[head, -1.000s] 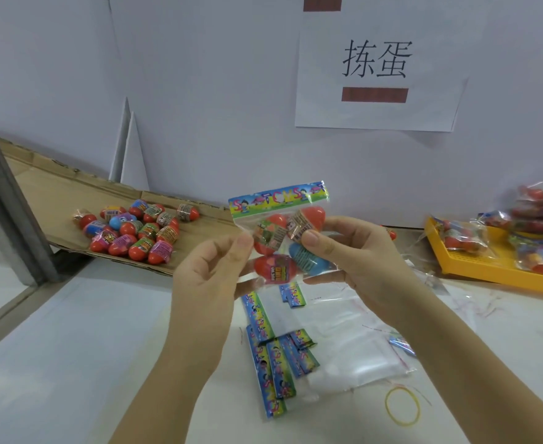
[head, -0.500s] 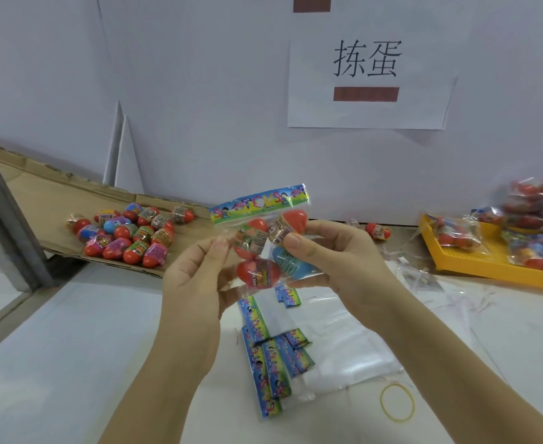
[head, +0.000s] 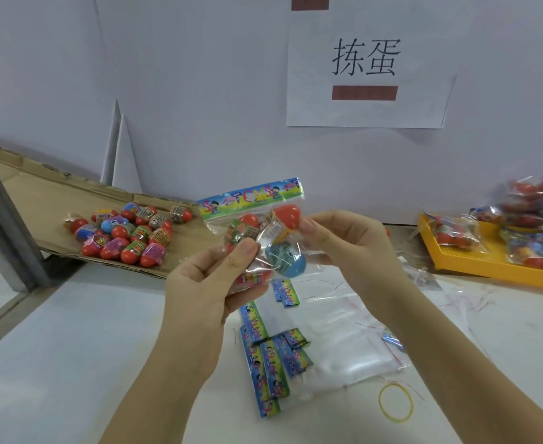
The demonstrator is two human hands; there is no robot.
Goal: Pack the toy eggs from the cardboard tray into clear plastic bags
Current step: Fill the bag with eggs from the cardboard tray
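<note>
Yellow and thin, a rubber band lies nearest us on the white table. Just beyond it we see a loose stack of empty clear bags, each with a bright printed header card at one end.

Above that stack, off the table, both hands hold up a filled bag. Through its clear plastic we make out a blue egg low on the right, a red egg at the upper right, and more red ones with paper bands behind. The bag's header card carries cartoon children and large coloured letters that may read TOYS; we cannot be sure, the print is blurred.

The left hand pinches the bag's lower left between thumb and forefinger, its other fingers curled under the bag. The right hand pinches the right edge beside the red egg, fingers bent close together.

Further back on the left, loose toy eggs sit clustered on the cardboard tray. Far right, a yellow plastic tray holds packed bags. On the wall behind, a paper sign reads 拣蛋 above a dark red bar.
</note>
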